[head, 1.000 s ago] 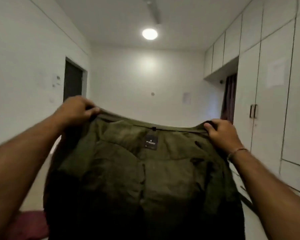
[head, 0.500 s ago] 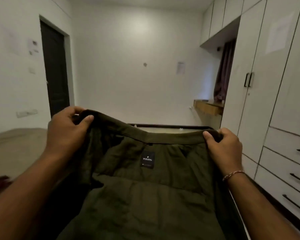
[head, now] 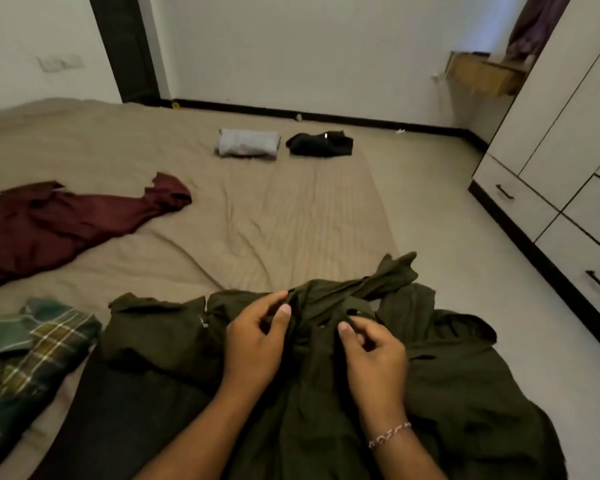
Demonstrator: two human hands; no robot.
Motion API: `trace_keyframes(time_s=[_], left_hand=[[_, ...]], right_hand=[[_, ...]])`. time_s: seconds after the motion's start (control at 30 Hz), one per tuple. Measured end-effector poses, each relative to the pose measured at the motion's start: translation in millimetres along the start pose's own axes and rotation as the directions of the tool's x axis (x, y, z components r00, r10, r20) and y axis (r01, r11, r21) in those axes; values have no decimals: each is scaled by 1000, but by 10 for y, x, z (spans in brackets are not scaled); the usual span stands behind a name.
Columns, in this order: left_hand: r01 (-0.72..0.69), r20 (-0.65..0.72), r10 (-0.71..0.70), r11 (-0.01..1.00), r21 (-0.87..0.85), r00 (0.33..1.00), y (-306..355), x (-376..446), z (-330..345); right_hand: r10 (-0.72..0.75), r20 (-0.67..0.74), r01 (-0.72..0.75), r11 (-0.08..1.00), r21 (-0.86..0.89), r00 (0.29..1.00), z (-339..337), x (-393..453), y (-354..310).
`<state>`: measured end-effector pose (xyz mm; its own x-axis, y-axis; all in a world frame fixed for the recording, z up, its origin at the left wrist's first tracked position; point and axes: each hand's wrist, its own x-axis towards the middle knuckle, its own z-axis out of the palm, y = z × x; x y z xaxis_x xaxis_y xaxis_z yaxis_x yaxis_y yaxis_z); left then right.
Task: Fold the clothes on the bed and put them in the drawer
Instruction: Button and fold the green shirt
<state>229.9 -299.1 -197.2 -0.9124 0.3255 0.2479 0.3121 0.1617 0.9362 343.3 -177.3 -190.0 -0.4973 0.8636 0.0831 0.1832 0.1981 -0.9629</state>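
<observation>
An olive green shirt (head: 458,362) lies crumpled on the near part of the bed (head: 257,220). My left hand (head: 257,344) and my right hand (head: 374,355) sit close together over its collar area, each pinching the fabric between thumb and fingers. A maroon garment (head: 56,223) lies spread out at the left. A green plaid shirt (head: 25,358) is bunched at the near left. Two folded pieces sit at the far end of the bed: a light grey one (head: 248,143) and a black one (head: 321,144). The drawers (head: 520,199) with dark handles are at the right, shut.
White wardrobe doors (head: 575,98) rise above the drawers along the right wall. A strip of floor (head: 458,209) runs between bed and wardrobe. A dark door (head: 125,46) stands at the back left, and a wooden shelf (head: 485,72) with a curtain hangs at the back right.
The olive shirt, held up in the air by its shoulders, has come down onto the bed. My hands have moved in together at its collar. The view has tilted down.
</observation>
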Motion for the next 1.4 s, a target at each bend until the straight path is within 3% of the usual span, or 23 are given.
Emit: trace_keyframes(time_s=[0.1,0.2,0.3,0.47,0.67,0.77,0.87,0.97,1.07,1.17,1.27,1.4], left_hand=[[81,19,-80,989,-122,997,-50,-33,52],[195,23,-195,956,-219,981,-51,-151,101],[282,83,-269,924,-258,959,-69,-208,132],[305,145,-278,927,-219,950,-81,-211,158],[33,129,-33,999,-2,991,-69,-273,120],[-48,111,52,998,-41,992,-42,-267,101],[16,123,6,984,-175,992,7,-236,78],[78,116,-55,975,-209,992,-21,-218,82],[54,42,-51,995,-83,998,-82,-209,98],[51,-1,-51,996,69,999,-95,-212,97],[-3,57,-8,982,186,998,-82,-257,112],[-15,56,8,991,133,998,-77,-285,140]], right_hand=[[118,31,-122,976,183,992,87,-89,-44],[317,111,-327,790,519,942,191,-220,-63],[385,165,-401,687,605,908,267,-264,-16],[333,160,-368,802,470,929,319,-278,26],[195,129,-228,914,336,972,264,-248,61],[88,118,-117,955,273,989,219,-249,24],[-17,143,-13,977,213,990,203,-251,30],[-12,144,-12,987,161,990,229,-237,78],[76,38,-83,975,204,996,261,-177,138],[47,-65,-32,976,216,997,250,-152,125],[-94,-14,95,990,108,995,267,-250,91],[-191,31,191,981,-11,981,298,-270,160]])
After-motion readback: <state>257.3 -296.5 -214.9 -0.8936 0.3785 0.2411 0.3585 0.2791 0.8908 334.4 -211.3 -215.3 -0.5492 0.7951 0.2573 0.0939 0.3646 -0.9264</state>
